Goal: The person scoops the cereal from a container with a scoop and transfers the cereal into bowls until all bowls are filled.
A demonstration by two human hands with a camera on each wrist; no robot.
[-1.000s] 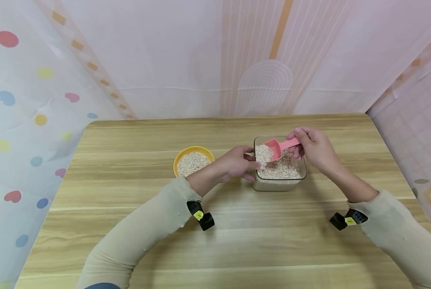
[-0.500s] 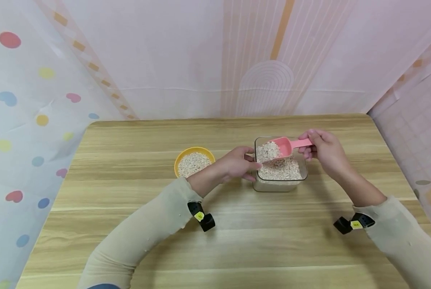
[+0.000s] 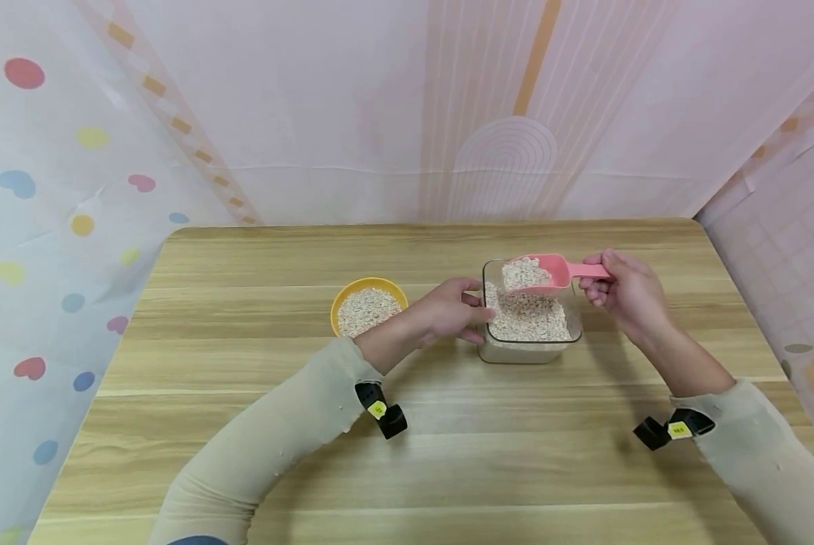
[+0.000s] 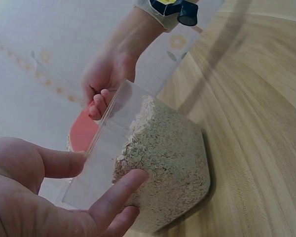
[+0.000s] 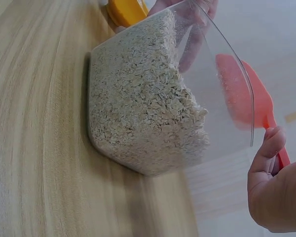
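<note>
Above the far rim of the container, the right hand [image 3: 628,297] pinched the handle of the pink plastic scoop [image 3: 546,274], which was heaped with oat flakes and held close to level. To its left, the left hand [image 3: 447,309] braced the near-left wall of the clear square plastic container of oat flakes [image 3: 529,318], fingers fairly straight against it. For a clean carry, the scoop was best kept level and lifted clear of the rim before any travel sideways. Beyond the left hand stood the round yellow bowl of oat flakes [image 3: 368,305], near the container but apart from it. The light wooden table [image 3: 447,454] offered open room toward the person; its far edge and the curtain lay close behind the container.
</note>
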